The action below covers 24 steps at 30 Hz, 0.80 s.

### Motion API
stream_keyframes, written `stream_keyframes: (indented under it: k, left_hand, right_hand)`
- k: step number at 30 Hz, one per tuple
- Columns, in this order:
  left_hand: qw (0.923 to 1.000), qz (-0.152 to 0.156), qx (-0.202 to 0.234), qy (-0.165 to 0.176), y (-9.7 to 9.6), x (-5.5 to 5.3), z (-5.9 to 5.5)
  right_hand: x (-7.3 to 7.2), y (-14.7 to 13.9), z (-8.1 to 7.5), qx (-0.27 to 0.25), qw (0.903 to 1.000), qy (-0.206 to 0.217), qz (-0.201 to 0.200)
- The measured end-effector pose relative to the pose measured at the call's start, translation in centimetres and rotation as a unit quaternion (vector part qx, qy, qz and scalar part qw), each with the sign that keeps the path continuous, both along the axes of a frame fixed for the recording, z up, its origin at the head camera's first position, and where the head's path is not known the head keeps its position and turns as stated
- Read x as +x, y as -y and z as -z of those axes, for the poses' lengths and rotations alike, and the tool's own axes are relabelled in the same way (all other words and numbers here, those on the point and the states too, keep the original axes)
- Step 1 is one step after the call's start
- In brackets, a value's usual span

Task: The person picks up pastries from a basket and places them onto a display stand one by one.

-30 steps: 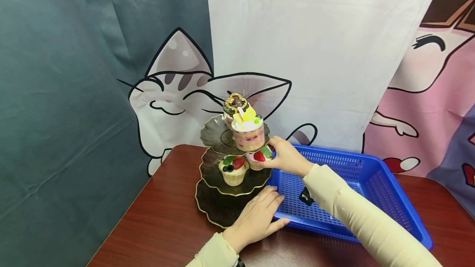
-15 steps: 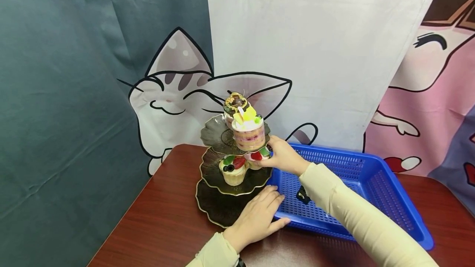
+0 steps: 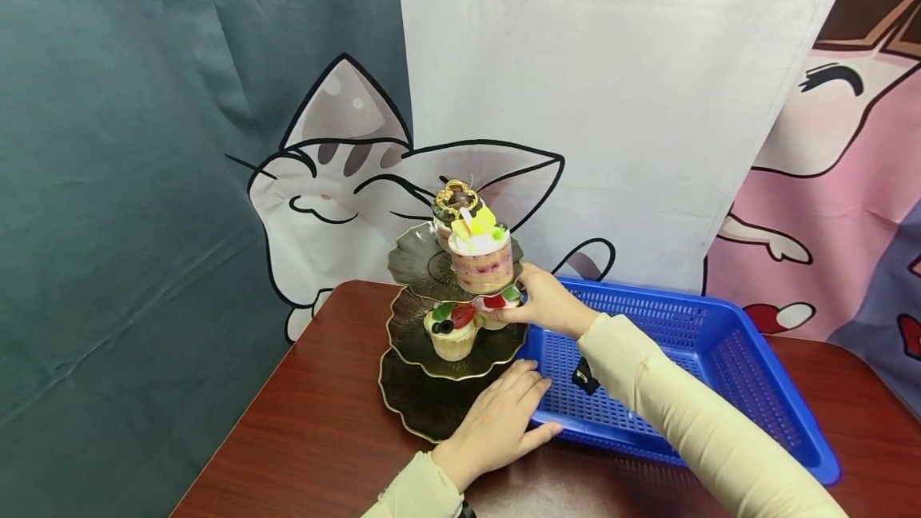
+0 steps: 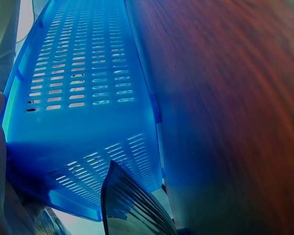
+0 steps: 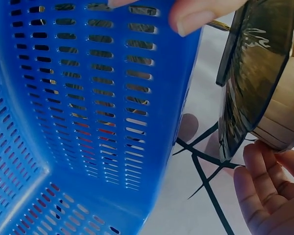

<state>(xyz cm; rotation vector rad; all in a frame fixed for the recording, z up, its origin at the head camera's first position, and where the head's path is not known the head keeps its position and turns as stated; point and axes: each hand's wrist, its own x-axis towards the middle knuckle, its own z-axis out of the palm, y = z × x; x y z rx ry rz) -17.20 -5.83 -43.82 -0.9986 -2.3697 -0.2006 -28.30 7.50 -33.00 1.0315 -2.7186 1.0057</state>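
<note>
In the head view, a three-tier stand of dark scalloped plates (image 3: 417, 390) stands on the table. My right hand (image 3: 550, 302) reaches to its middle tier and holds a cupcake (image 3: 495, 304) topped with a strawberry and a green leaf, partly hidden under the top plate. The right wrist view shows these fingers (image 5: 267, 181) against the cupcake's pleated cup (image 5: 279, 117). Another fruit-topped cupcake (image 3: 452, 332) sits in front on that tier. My left hand (image 3: 500, 414) rests with fingers extended on the near left corner of a blue plastic basket (image 3: 763, 398).
Up on the top plate are a layered dessert cup (image 3: 484, 262) with yellow fruit and a chocolate-topped one (image 3: 456, 202) behind it. A small black object (image 3: 586, 376) shows by the right wrist, over the basket. A printed cat curtain (image 3: 612, 102) hangs behind the table (image 3: 288, 438).
My right hand has shifted slightly left with the cupcake, bringing it farther in on the middle tier. The left hand stays in place.
</note>
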Motion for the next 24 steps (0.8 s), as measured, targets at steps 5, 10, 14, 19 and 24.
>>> stream_keyframes:
  k: [5, 10, 14, 19, 24]
  left_hand:
    - [1.0, -0.003, -0.002, -0.006, -0.06, 0.04, 0.04]
    - [0.9998, -0.005, -0.004, -0.016, -0.15, 0.01, 0.08]
    - [0.9998, -0.006, -0.005, -0.017, -0.16, 0.0, 0.05]
    - [0.9998, -0.005, -0.005, -0.016, -0.15, 0.0, 0.02]
    - [0.9999, -0.005, -0.004, -0.014, -0.12, 0.01, 0.05]
  right_hand:
    - [-0.22, -0.11, 0.22, -0.01, 0.9999, 0.005, -0.007]
    - [-0.42, -0.12, 0.52, -0.022, 0.9996, 0.011, -0.012]
    - [-0.5, -0.11, 0.62, -0.027, 0.9995, 0.015, -0.009]
    - [-0.47, -0.06, 0.56, -0.027, 0.9993, 0.024, -0.011]
    - [-0.31, -0.06, 0.48, -0.024, 0.9992, 0.032, -0.005]
